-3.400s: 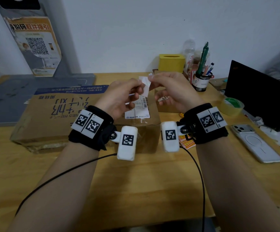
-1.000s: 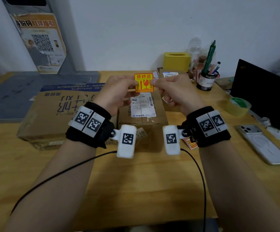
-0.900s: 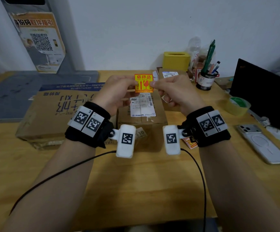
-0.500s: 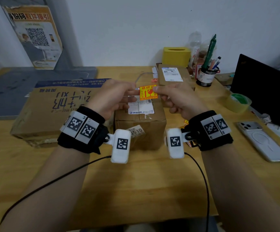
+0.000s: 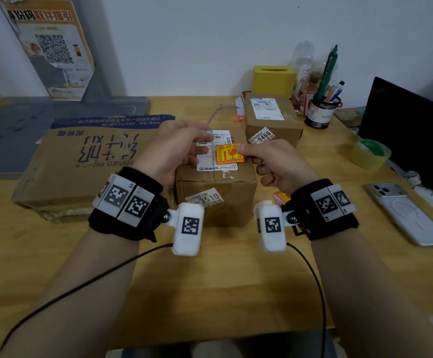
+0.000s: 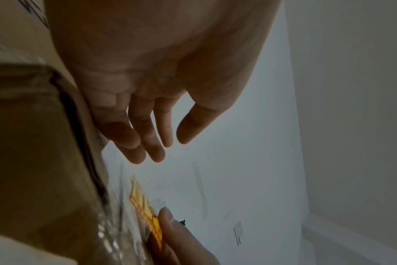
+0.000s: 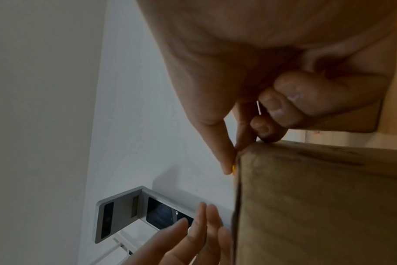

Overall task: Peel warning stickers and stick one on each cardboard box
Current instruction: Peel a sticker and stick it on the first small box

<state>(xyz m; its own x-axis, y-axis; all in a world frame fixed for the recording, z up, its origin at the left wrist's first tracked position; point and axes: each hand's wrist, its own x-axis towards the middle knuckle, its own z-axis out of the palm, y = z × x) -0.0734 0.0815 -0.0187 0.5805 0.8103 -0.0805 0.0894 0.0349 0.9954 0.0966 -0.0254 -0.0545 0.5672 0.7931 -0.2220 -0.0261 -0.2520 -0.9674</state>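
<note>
Left hand (image 5: 176,148) has let go of sticker (image 5: 229,153), fingers now straight and loose, holding nothing. Sticker down from mid-air to top of middle box (image 5: 215,192), over its white label. Means placement under way; press-down next, probably. Right hand (image 5: 269,164) pinches sticker's right edge, thumb on top; contact with box unclear from wrist views.

The head view is evenly lit and fairly sharp, its wide lens bowing the desk (image 5: 210,293) edges. Both wrist views are dim and soft: the near palms are out of focus and shadowed against a pale wall, with fingers (image 6: 147,143) slightly blurred.
</note>
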